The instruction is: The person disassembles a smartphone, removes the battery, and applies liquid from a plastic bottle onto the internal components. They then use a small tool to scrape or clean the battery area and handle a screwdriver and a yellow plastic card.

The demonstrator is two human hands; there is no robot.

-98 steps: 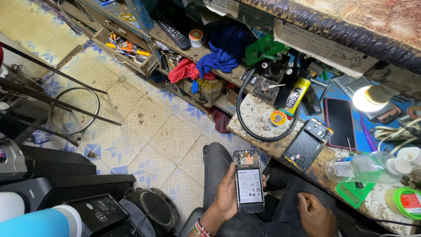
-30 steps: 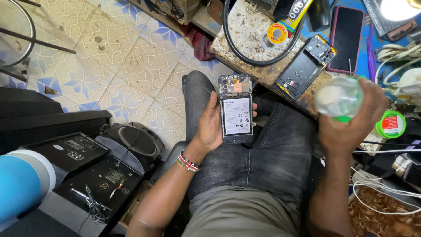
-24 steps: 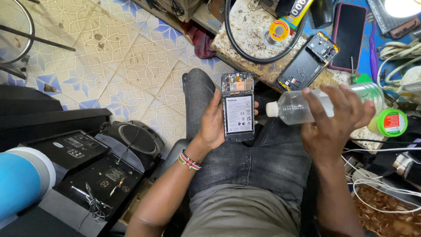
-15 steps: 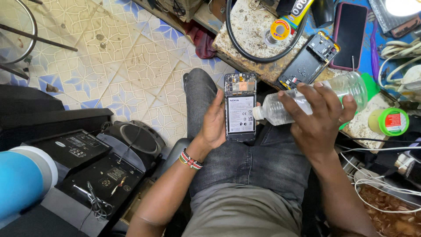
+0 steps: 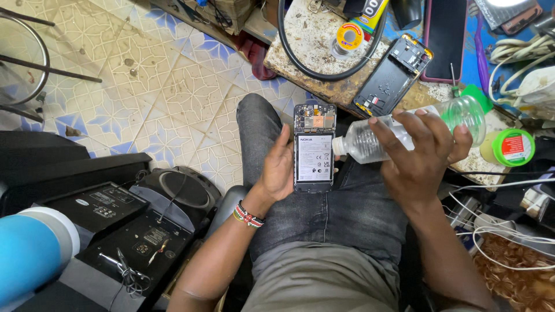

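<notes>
My left hand (image 5: 278, 167) grips an opened phone (image 5: 314, 147) over my lap, its back cover off so the battery and circuit board show. My right hand (image 5: 417, 153) holds a clear plastic bottle (image 5: 404, 130) tipped sideways, its small white nozzle almost touching the phone's right edge. A beaded bracelet (image 5: 248, 215) sits on my left wrist. I am seated in dark jeans.
A stained workbench (image 5: 315, 58) ahead carries a black cable loop, a solder spool (image 5: 348, 36), a phone frame (image 5: 393, 75), a dark phone (image 5: 445, 34) and a green-lidded jar (image 5: 511, 147). Tangled white wires (image 5: 509, 225) lie right. Black speakers and electronics (image 5: 133, 225) stand left on patterned tiles.
My right hand took the bottle from the bench, tipped it sideways and brought its nozzle to the phone's edge. The left hand kept the phone steady.
</notes>
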